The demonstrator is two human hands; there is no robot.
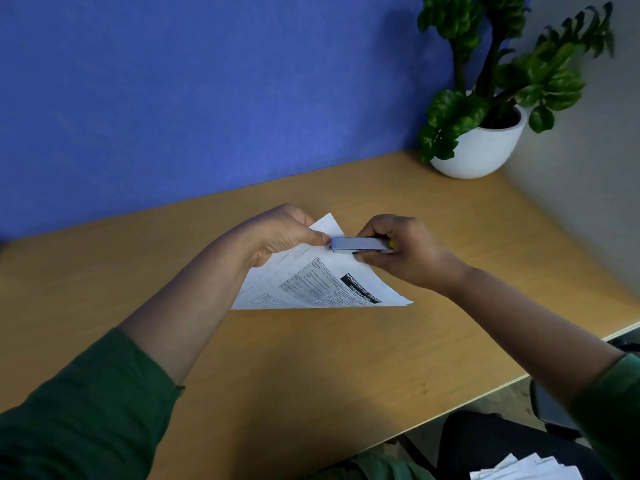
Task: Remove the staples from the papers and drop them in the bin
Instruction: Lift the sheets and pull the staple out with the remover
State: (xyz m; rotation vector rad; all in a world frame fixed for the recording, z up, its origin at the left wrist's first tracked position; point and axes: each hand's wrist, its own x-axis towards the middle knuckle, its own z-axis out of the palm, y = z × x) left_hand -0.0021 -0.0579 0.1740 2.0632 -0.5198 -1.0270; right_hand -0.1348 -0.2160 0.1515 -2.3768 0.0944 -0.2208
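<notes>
Pot (479,147), white, at the desk's (311,358) far right corner, holds a leafy plant (498,71); papers (318,278) lie mid-desk, far corner lifted; left hand (280,233) pinches that corner; right hand (405,251) grips a metal stapler-like tool (360,244) against it; staple hidden; near desk edge bare; more sheets (526,469) cut off bottom right.

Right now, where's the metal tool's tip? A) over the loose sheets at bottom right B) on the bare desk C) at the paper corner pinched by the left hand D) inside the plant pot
C: the right hand holds the metal tool with its tip at the corner of the papers that the left hand pinches.
</notes>
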